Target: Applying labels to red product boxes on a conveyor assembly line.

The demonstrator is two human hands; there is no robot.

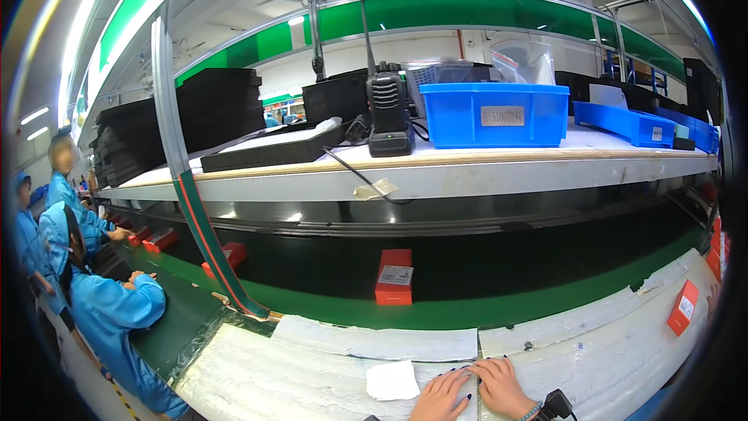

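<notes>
left hand (439, 398) | right hand (501, 387) — flat, open grip, empty | white paper square (392, 380) beside

We see rough white foam padding (327, 366), a matt paper slip (392, 380), glossy red cardboard box (394, 277), smooth blue plastic bin (495, 113).

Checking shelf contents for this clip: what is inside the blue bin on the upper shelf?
Above the blue bin's rim show a grey mesh basket and clear plastic bags. The opaque walls hide anything lower inside.
</notes>
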